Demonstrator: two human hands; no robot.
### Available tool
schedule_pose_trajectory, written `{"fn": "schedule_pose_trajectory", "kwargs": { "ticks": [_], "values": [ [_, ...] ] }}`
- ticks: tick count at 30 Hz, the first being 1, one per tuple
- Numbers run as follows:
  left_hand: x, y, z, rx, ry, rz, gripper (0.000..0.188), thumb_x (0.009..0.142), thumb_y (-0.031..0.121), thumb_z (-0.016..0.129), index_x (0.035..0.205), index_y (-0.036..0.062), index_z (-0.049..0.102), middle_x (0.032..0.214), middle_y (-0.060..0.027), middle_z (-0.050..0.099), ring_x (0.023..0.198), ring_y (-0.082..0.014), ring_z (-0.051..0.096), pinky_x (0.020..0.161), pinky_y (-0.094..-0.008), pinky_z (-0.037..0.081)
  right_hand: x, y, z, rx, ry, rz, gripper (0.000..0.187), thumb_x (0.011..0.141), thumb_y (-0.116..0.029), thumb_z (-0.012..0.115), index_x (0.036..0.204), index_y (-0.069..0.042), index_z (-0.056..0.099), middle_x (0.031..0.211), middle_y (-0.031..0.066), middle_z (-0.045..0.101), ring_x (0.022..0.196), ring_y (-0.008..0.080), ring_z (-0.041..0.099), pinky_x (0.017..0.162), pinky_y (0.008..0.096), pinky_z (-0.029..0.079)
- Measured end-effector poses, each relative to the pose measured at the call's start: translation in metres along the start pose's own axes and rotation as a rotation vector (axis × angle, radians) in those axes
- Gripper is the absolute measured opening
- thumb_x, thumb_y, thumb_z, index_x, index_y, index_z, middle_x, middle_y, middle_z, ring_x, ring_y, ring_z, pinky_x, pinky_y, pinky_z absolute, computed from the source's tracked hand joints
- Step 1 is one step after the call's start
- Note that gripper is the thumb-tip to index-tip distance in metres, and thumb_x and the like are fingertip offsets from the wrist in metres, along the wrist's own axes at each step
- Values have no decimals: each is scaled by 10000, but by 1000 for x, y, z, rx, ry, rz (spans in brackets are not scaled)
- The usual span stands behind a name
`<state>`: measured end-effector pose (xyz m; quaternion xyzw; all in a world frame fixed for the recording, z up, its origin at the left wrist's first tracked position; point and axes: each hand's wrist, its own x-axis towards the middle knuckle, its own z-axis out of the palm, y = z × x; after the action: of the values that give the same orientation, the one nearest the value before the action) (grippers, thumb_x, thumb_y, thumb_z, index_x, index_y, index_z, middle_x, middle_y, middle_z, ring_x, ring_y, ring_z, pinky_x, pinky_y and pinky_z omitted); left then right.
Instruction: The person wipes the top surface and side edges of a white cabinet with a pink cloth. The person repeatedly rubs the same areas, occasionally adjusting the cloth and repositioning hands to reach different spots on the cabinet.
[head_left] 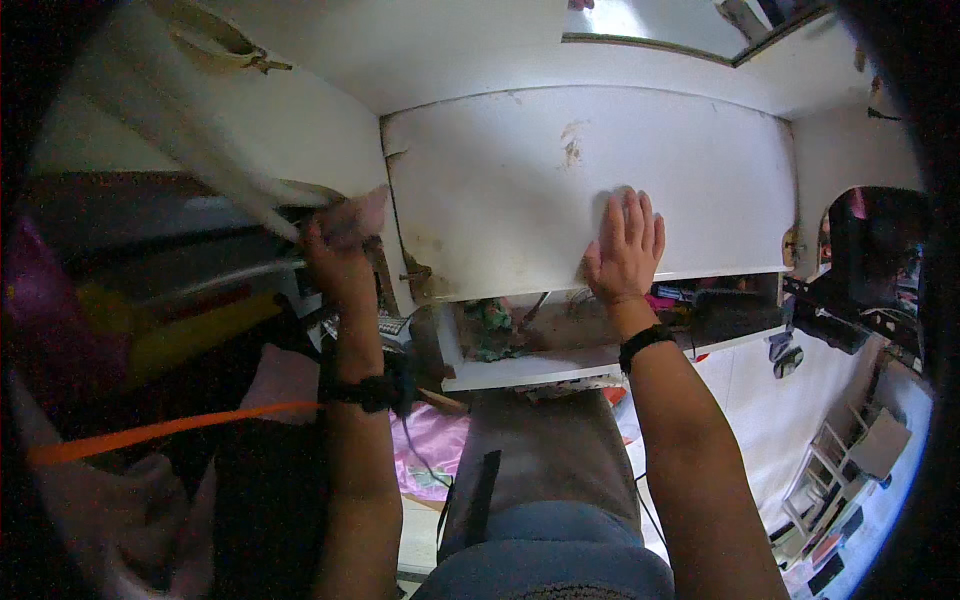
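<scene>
My right hand (625, 245) lies flat with its fingers stretched out on a white tabletop (500, 190), which has brown stains and worn edges. Off the tabletop's left side, my left hand (343, 250) is raised and somewhat blurred. Its fingers are closed round what looks like a crumpled pinkish cloth (362, 214), one corner of which points up toward the tabletop. Blurred pale strips (215, 165) run from the upper left down to this hand; I cannot make out what they are. Both wrists wear black bands.
Below the tabletop's front edge, an open drawer (600, 376) holds dark and coloured odds and ends. A dark chair-like shape (870, 265) stands at the right, with a white rack (815, 475) lower down. Bags and cloths crowd the left, crossed by an orange strap (180, 428).
</scene>
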<state>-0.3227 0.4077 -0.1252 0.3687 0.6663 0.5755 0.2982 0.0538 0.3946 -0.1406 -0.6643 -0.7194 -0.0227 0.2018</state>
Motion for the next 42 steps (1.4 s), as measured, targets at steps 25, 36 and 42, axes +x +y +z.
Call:
{"fn": "schedule_pose_trajectory", "kwargs": {
  "ticks": [25,36,42],
  "values": [
    [-53,25,-37,218,-234,-208,262,844,40,646,1077,-7,538,1002,-139,618,938,-246,607,815,-372,490,-2,2,3,-34,-48,44,714,699,-266,608,1389,-189,444,1498,90,351,1407,306,284,1149,515,192],
    [-75,38,15,1121,-37,472,292,749,105,712,976,35,543,963,-174,594,937,-394,563,798,-469,455,-1,0,2,-33,-70,54,720,724,-288,586,1414,-174,414,1517,91,320,1421,292,253,1160,504,167],
    [-35,30,32,1073,-6,467,335,735,73,693,1022,30,526,1012,-189,578,962,-412,550,807,-483,452,-2,1,3,-9,-27,30,692,732,-248,551,1407,-162,427,1493,93,354,1404,304,283,1157,489,161]
  ]
}}
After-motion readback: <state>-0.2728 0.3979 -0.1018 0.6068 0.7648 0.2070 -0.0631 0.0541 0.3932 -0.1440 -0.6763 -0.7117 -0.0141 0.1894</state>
